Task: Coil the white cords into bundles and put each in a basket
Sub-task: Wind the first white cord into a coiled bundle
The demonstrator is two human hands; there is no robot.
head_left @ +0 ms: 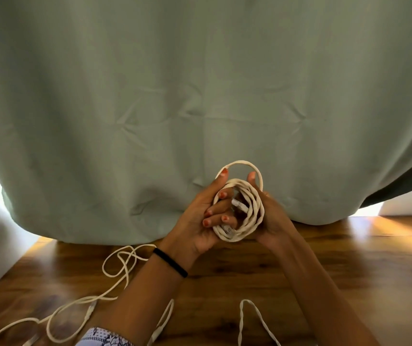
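The fingers (216, 211) of the left hand (197, 221) are curled through the middle of a coiled white cord (246, 211), gripping the bundle from the inside, with the forefinger stretched up to touch the topmost loop. The right hand (271, 213) cups the other side of the coil, its fingers wrapped round the strands from behind and the thumb (252, 177) pressed against the upper loop. The bundle sits upright between the two hands, raised above the wooden worktop (349, 265), just in front of a pale green curtain (200, 83) that hangs down to the worktop's far edge. A white connector (238, 204) shows inside the coil and another plug end (227, 231) sits near its bottom.

A black band (170, 262) circles the left wrist, and a patterned sleeve (105, 338) shows at the bottom edge. On the worktop to the left lies a loose white cord (115, 268), tangled in open loops and trailing toward the near left corner. Another cord loop (248, 313) lies near the right forearm, and a third strand (166, 318) runs beside the left forearm.
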